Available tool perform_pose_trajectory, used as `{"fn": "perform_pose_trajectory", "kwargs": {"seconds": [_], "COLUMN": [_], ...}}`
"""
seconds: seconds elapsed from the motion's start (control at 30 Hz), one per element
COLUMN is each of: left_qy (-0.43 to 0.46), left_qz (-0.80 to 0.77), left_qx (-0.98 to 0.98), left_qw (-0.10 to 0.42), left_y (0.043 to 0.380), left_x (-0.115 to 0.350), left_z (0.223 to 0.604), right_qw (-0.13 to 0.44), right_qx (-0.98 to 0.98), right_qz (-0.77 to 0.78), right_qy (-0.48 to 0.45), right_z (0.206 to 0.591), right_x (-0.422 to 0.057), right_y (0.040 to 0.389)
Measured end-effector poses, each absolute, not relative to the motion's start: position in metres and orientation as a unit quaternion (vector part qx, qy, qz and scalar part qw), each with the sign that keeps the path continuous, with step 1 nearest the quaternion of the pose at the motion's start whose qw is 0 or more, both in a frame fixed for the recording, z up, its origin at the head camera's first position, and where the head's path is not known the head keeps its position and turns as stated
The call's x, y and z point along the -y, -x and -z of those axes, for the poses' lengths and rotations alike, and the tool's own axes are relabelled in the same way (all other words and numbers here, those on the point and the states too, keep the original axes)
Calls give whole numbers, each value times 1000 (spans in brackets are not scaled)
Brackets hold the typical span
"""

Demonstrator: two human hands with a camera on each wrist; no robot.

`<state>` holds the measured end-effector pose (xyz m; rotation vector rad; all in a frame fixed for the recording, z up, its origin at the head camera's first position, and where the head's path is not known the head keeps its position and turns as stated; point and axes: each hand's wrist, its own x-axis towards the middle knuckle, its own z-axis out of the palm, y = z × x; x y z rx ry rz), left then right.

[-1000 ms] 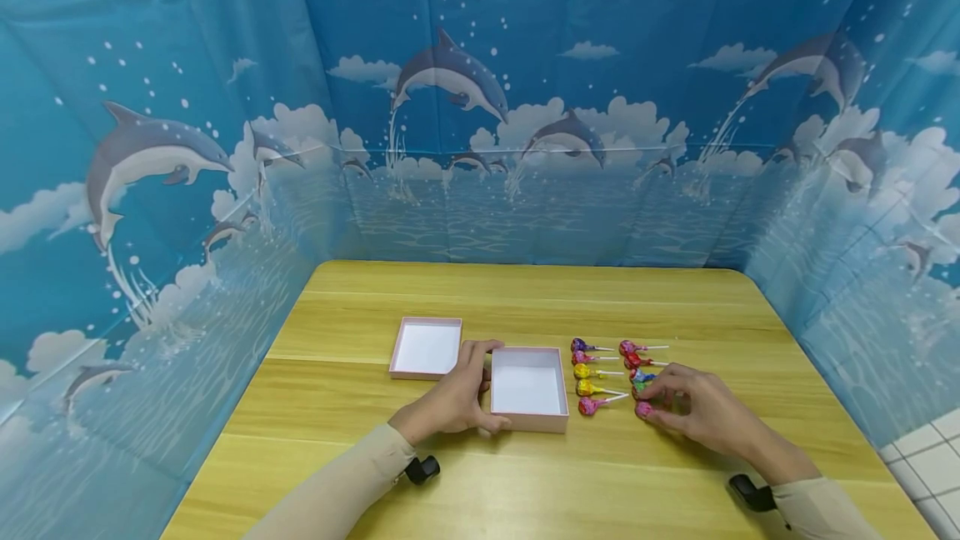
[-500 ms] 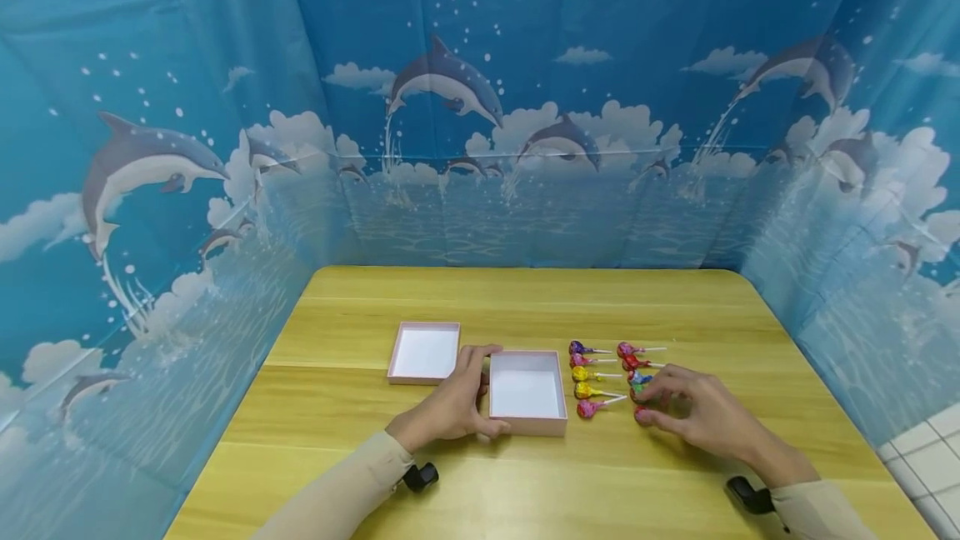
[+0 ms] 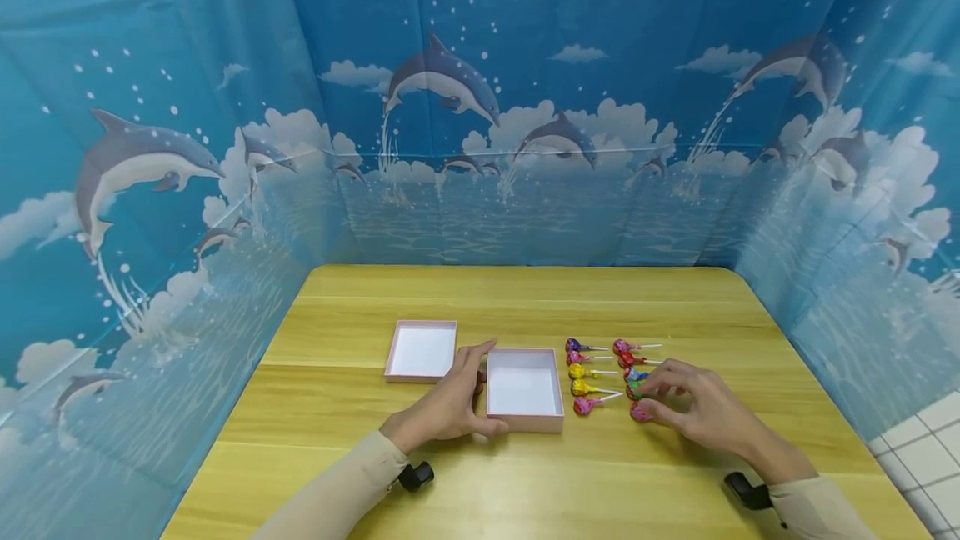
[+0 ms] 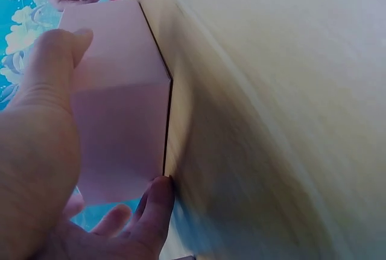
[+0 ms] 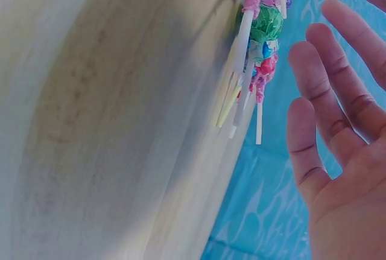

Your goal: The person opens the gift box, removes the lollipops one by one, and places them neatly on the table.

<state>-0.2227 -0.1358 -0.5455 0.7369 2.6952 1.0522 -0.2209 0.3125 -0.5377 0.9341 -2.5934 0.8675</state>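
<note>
My left hand (image 3: 444,407) grips a pale pink, lidless box (image 3: 535,423) with a white inside, its thumb on the near side and its fingers along the left wall. In the left wrist view the box (image 4: 123,121) sits between thumb and fingers. My right hand (image 3: 701,408) hovers over the near end of the right lollipop column, fingers bent and apart. Thumb and fingertips overlap a pink lollipop (image 3: 641,412) and a green one (image 3: 634,391) in the head view. The right wrist view shows the fingers (image 5: 310,70) loosely spread beside the green lollipop (image 5: 266,25), with nothing gripped.
A shallow pink lid (image 3: 422,350), white inside, lies left of the box. Several wrapped lollipops, among them a yellow one (image 3: 583,387), lie in two columns right of the box. A dolphin-printed curtain (image 3: 525,215) borders the wooden table (image 3: 525,482) behind and at both sides.
The head view has shifted slightly. Both hands keep nearly the same places, the left on the box and the right over the near lollipops.
</note>
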Motion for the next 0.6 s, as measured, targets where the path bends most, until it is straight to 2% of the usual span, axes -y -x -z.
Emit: {"fn": "perform_pose_trajectory", "kwargs": {"seconds": [0.33,0.6], "left_qy": [-262,-257], "left_qz": [-357,-377], "left_qx": [-894,-889], "left_qw": [75,47], "left_y": [218,216], "left_x": [149,168], "left_z": [544,535], "right_qw": [130,145], "right_qx": [896,900], "right_qz": [-303,-299], "right_qy": [-298,-281], "right_z": [535,535], "right_x": [-315,-316], "right_y": [217,219]}}
